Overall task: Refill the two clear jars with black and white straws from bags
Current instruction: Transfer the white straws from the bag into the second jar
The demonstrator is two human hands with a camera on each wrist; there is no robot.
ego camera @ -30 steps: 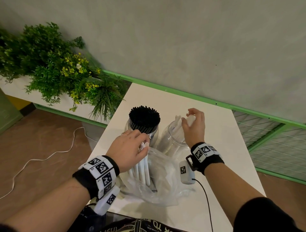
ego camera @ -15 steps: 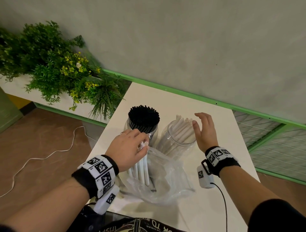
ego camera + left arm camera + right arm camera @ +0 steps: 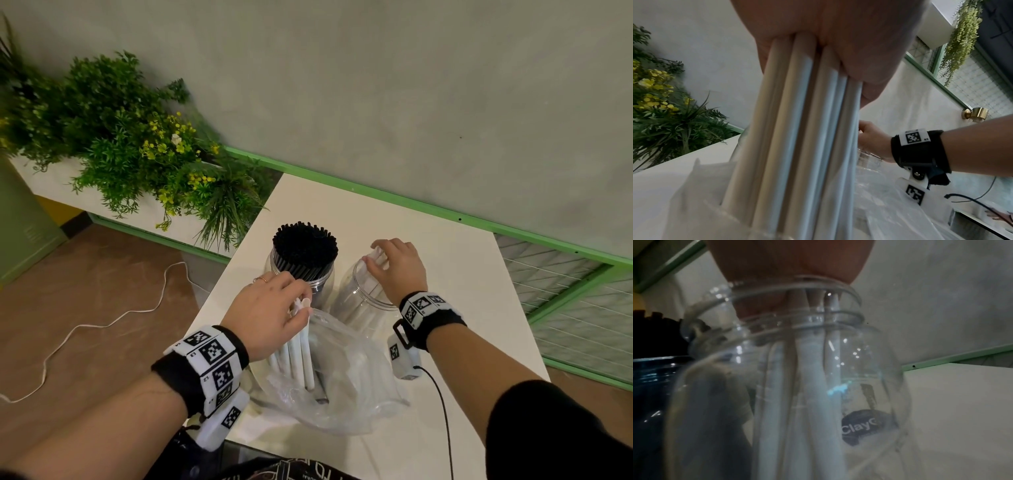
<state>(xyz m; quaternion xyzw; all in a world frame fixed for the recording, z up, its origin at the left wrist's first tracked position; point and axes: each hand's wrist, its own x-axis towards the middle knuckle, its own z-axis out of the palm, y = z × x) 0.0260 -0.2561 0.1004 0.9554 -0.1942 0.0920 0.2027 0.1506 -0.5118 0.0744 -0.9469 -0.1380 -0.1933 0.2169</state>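
Two clear jars stand side by side on the white table (image 3: 455, 270). The left jar (image 3: 320, 281) is packed with black straws (image 3: 305, 245). Over the mouth of the right jar (image 3: 359, 305) my right hand (image 3: 378, 258) curls its fingers round the tops of the white straws (image 3: 813, 369) standing in it. My left hand (image 3: 298, 303) grips a bundle of white straws (image 3: 301, 353), upright, their lower ends inside a crumpled clear plastic bag (image 3: 346, 387) in front of the jars. The left wrist view shows that bundle (image 3: 797, 129) close up under my palm.
A planter of green foliage with yellow flowers (image 3: 137, 154) stands left of the table against the wall. A white cord (image 3: 102, 323) lies on the brown floor. A green rail (image 3: 428, 207) runs behind the table, with wire mesh (image 3: 565, 291) to the right.
My right hand let go of the jar's white straws, drew off to the right with its fingers spread, then came back over the jar mouth and took their tops. The left hand kept its bundle still.
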